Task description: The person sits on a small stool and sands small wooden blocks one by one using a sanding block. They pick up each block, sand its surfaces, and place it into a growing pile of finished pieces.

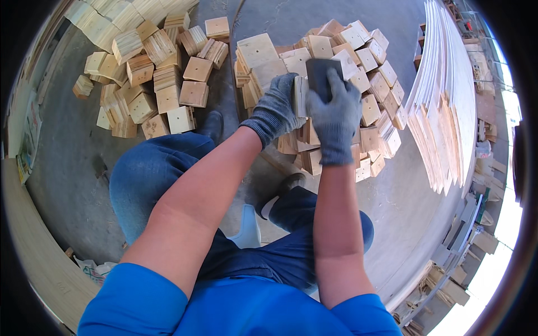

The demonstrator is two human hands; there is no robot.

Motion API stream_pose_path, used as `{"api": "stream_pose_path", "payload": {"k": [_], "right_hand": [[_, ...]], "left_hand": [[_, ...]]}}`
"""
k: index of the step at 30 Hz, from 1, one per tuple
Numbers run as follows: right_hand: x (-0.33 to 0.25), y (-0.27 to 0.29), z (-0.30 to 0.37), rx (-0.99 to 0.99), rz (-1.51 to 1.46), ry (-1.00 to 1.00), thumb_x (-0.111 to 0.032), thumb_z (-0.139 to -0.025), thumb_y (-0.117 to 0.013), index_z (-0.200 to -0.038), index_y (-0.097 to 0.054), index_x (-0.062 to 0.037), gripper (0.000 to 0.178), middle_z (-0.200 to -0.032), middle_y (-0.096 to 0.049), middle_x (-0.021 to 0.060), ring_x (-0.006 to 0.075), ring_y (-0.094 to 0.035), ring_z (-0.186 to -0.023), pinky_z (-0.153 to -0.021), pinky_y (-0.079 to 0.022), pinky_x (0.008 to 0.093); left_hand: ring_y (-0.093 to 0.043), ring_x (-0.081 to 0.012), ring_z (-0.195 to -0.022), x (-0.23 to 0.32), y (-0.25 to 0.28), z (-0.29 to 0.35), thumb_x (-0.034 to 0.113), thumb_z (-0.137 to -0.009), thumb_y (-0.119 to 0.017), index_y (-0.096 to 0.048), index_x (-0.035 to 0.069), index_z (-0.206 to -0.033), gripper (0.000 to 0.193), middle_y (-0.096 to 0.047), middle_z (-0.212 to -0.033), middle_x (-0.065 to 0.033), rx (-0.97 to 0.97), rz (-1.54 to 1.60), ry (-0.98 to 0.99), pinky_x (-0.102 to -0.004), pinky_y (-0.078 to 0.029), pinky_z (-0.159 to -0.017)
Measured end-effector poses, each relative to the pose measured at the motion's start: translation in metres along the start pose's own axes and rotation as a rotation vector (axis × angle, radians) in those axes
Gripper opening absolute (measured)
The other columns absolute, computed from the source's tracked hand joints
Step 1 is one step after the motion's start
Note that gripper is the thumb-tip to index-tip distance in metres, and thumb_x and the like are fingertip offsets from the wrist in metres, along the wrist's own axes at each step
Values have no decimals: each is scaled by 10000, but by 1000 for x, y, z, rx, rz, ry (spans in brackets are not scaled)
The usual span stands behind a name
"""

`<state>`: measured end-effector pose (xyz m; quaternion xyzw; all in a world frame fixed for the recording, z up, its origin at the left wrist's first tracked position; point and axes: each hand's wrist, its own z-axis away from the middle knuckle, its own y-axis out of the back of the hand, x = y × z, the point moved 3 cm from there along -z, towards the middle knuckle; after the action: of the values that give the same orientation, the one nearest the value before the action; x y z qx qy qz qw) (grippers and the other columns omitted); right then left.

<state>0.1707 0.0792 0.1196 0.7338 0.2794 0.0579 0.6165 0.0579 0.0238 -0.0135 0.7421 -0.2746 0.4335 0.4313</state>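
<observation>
In a grey knit glove, my left hand (pixel 274 109) is closed on a small square plywood block (pixel 301 94), held on edge above a heap of similar blocks. My right hand (pixel 338 112), gloved the same way and slightly blurred, grips a dark flat rectangular block (pixel 319 71) beside the plywood. Whether the dark block touches the plywood face is hard to make out. Beneath both hands lies the heap of plywood blocks (pixel 376 84), many with a small dark hole in the face.
On the floor to the left is a second heap of plywood blocks (pixel 193 70). Tall thin wood sheets (pixel 434 129) stand at the right. A light blue stool (pixel 247 228) shows between my legs. Long boards (pixel 39 246) run along the left edge; timber scraps (pixel 448 280) lie lower right.
</observation>
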Motion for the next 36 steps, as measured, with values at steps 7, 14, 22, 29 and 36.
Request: {"api": "stream_pose_path", "payload": {"k": [7,14,22,29,36], "right_hand": [[19,18,115,-35,-147,-105,-296,-830,-880,-1487,-674,-150,704,-1425,-589,254,447,-576,-1317,-1143,-465,546],[27,14,60,39,-154,22,-329,-824,-882,-1415,-712,-134,645,-1320,-638,234,435,-619,-1232,-1090,-501,528],[63,-9,-52,-24,-167,-57,-410,-816,-886,-1400,-732,-84,686,-1223,-739,250,378,-724,-1107,-1004,-573,455],[64,3,-4,-65,-187,-132,-389,-826,-862,-1405,-726,-71,674,-1253,-720,263,401,-663,-1231,-1080,-532,458],[77,25,85,26,-117,-139,-329,-822,-883,-1413,-716,-64,668,-1276,-696,250,406,-656,-1225,-1092,-524,469]], "left_hand": [[-549,-449,-1303,8,4,0,236,-641,-967,-500,90,-1455,950,-540,-1372,-242,-6,21,32,-455,-471,-1176],[-551,-408,-1304,10,2,1,258,-639,-984,-465,64,-1477,1005,-539,-1375,-219,-25,5,67,-442,-460,-1180],[-555,-418,-1253,13,1,-2,280,-668,-962,-482,91,-1396,893,-544,-1323,-205,-4,21,15,-475,-483,-1133],[-540,-369,-1306,6,2,4,271,-618,-1004,-429,73,-1496,1067,-519,-1379,-176,-33,-18,56,-445,-461,-1178],[-547,-377,-1303,11,1,1,245,-606,-1008,-440,76,-1503,1076,-521,-1401,-187,-65,26,90,-436,-457,-1184]]}}
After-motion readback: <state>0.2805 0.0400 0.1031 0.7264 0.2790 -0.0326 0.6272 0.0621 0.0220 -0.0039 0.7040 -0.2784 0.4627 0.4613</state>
